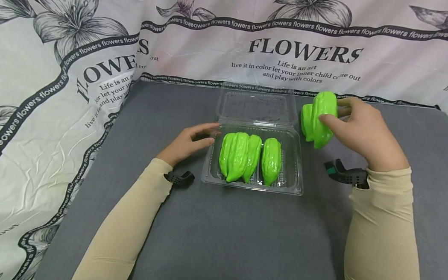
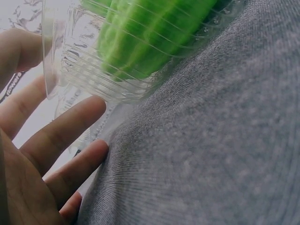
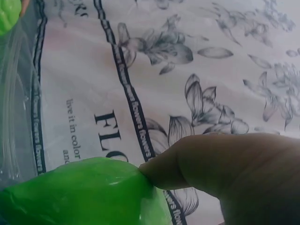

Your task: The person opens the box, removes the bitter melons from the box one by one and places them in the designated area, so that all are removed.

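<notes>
A clear hinged plastic box lies with its lid folded back. Inside rest glossy bright green ridged fruit, star-fruit-like in shape, in a wide lobed group at left and a narrower piece at right. My left hand is at the box's left edge, thumb and forefinger right at the rim, the other fingers spread loosely. To the right of the lid, my right hand holds another green ridged fruit, thumb on its near side. In the right wrist view the thumb presses its end; the other fingers are mostly hidden.
A grey cloth covers the table. Behind and at left hangs a white flower-print sheet with black lettered bands. Each wrist wears a black band, the left one and the right one, below the hands.
</notes>
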The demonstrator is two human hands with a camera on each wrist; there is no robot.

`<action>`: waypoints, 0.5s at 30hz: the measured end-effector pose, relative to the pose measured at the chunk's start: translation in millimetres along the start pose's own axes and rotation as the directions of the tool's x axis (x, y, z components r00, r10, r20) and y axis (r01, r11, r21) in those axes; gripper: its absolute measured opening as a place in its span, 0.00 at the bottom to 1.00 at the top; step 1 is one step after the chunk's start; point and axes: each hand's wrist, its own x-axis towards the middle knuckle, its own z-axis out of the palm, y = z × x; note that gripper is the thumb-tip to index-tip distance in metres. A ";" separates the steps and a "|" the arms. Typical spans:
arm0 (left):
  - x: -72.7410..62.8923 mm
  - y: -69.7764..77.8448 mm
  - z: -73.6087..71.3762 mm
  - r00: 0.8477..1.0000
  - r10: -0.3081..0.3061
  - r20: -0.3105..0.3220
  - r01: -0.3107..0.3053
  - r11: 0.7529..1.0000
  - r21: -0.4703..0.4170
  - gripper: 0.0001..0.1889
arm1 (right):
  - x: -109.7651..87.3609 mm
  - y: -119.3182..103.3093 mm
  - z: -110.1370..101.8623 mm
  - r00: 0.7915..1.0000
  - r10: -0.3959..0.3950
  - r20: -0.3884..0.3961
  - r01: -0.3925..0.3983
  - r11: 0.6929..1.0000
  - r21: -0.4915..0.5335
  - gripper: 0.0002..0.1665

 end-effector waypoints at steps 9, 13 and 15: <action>0.0 -0.1 0.1 1.000 0.002 0.000 -0.002 1.000 0.000 0.28 | 10.6 22.8 -6.3 0.999 0.032 -0.009 -0.032 0.998 0.048 0.53; -0.8 0.2 0.4 1.000 0.001 0.003 -0.001 1.000 -0.001 0.28 | 15.2 31.8 -5.7 0.998 0.056 -0.025 -0.054 0.996 0.065 0.51; -1.1 0.6 0.6 1.000 0.001 0.004 -0.001 1.000 -0.005 0.28 | 17.6 36.2 -5.1 0.997 0.064 -0.036 -0.061 0.996 0.071 0.51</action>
